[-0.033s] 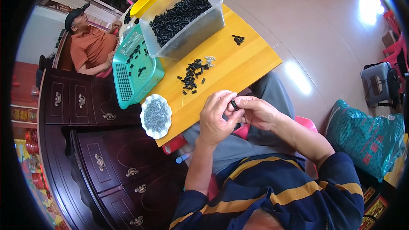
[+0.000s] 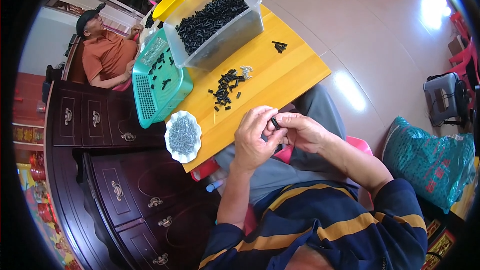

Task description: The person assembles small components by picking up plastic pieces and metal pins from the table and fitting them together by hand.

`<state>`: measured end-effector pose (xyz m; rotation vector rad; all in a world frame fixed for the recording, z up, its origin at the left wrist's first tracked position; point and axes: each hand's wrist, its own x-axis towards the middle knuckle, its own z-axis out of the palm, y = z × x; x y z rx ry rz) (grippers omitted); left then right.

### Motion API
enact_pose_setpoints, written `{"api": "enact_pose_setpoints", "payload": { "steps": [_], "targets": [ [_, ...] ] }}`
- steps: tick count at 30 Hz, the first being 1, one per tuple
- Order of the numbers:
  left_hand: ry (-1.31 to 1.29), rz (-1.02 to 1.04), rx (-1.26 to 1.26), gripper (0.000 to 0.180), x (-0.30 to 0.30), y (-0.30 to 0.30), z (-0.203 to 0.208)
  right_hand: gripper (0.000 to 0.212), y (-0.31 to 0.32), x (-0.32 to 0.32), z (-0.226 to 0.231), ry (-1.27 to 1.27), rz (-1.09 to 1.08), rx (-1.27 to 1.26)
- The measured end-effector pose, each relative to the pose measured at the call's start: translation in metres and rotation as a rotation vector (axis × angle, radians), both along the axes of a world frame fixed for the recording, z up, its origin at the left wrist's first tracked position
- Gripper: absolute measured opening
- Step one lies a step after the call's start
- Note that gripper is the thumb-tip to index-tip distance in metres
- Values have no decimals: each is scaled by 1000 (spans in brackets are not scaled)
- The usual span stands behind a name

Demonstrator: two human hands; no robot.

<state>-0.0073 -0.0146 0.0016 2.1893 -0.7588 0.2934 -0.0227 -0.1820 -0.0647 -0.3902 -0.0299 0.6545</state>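
Observation:
Just off the table's near edge, above my lap, both hands meet around a small black plastic piece (image 2: 275,122). My left hand (image 2: 254,137) is closed on one side of it, fingers bent and thumb reaching toward it. From the other side my right hand (image 2: 304,132) pinches it between thumb and fingers. Part of the piece is covered by my fingertips. Beyond my hands, a loose pile of black cylindrical pieces (image 2: 227,86) lies on the yellow wooden table (image 2: 290,72). Beside that pile sits a little heap of small clear pieces (image 2: 246,72).
A scalloped white bowl (image 2: 197,140) holds many small clear pieces. A green basket (image 2: 175,97) and a large clear bin (image 2: 225,40) hold black pieces. Several black pieces (image 2: 279,46) lie near the table's right edge. A person (image 2: 107,52) sits at far left, behind dark drawers (image 2: 95,117).

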Motion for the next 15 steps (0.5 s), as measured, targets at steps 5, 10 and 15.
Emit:
{"api": "enact_pose_setpoints", "payload": {
  "steps": [5, 10, 15],
  "targets": [
    [-47, 1, 18, 38, 2, 0, -2, 26, 1, -1, 5, 32, -4, -12],
    [-92, 31, 22, 31, 2, 2, 1, 27, -1, 0, 8, 119, 2, 32],
    [-117, 70, 55, 29, -1, 5, 1, 27, 2, -3, -3, 59, -28, -43]
  ]
}}
